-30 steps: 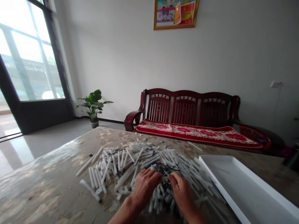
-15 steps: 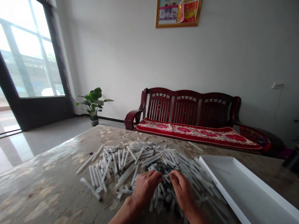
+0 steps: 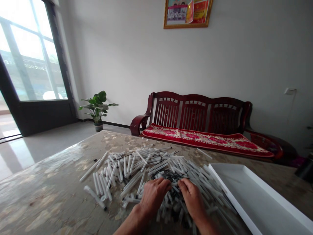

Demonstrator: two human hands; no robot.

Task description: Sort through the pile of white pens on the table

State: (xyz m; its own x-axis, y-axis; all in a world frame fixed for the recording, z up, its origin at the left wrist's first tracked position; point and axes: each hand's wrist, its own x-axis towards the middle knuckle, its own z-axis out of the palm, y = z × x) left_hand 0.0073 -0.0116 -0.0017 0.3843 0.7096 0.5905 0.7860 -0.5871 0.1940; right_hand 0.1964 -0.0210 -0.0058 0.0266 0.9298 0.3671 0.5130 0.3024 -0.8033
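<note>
Both my hands work close together over a heap of pen parts (image 3: 137,160) on the table. My left hand (image 3: 156,192) is closed, its fingertips pinching one end of what looks like a pale pen barrel (image 3: 174,184). On the other end, the thumb and forefinger of my right hand (image 3: 192,195) are pinched too. Most of the barrel is hidden by my fingers. Thin black refills (image 3: 168,175) lie just behind my fingertips. Below and between my hands sit small clear and black pieces (image 3: 174,207), blurred, perhaps caps.
A shallow white tray (image 3: 241,192) stands at the right of the table (image 3: 49,195). One capped pen (image 3: 95,197) lies apart at the left of the heap. Behind the table is a dark red wooden bench (image 3: 195,111); a potted plant (image 3: 98,107) stands at the back left.
My hands have hardly moved; the fingertips have drawn slightly closer around the pale piece. The heap and the tray look the same.
</note>
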